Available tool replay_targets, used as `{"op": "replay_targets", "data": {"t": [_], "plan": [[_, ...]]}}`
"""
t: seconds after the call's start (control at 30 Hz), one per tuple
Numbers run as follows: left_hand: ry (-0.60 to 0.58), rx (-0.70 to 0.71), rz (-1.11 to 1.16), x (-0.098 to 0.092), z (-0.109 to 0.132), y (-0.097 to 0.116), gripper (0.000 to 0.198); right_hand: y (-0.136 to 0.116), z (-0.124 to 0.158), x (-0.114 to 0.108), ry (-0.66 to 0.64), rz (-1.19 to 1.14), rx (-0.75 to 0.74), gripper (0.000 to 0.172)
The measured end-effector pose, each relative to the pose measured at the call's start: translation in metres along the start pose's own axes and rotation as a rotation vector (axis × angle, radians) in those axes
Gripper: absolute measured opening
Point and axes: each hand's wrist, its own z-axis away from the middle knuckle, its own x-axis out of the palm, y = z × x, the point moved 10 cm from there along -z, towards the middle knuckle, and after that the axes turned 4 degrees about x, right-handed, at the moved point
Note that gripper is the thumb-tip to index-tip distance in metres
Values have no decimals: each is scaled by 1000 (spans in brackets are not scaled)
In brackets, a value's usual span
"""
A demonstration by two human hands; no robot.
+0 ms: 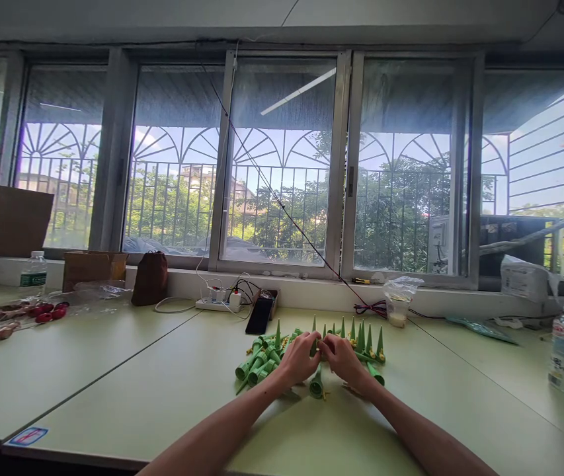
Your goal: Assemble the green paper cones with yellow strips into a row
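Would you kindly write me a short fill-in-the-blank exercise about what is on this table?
1. The left hand and right hand meet over cone-shaped pieces coloured ____.
2. Just beyond the right hand, a row of standing cones points its tips ____.
3. The phone beside the white power strip is ____ in colour.
Missing words: green; up; black.

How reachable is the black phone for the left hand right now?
Probably yes. The phone sits just beyond the left hand, past the green cones. Nothing tall stands between them, though that hand is occupied at the cones.
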Motion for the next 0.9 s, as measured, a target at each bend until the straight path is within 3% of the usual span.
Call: {"op": "replay_targets", "data": {"t": [0.23,0.53,0.9], "plan": [[-14,-6,9,0,0,1,24,3,-1,2,-7,47,-9,47],[-12,-17,9,1,1,-1,30,-2,1,3,-14,28,-40,36],[-24,-7,-13,1,1,1,27,4,0,7,-17,9,-32,43]]}}
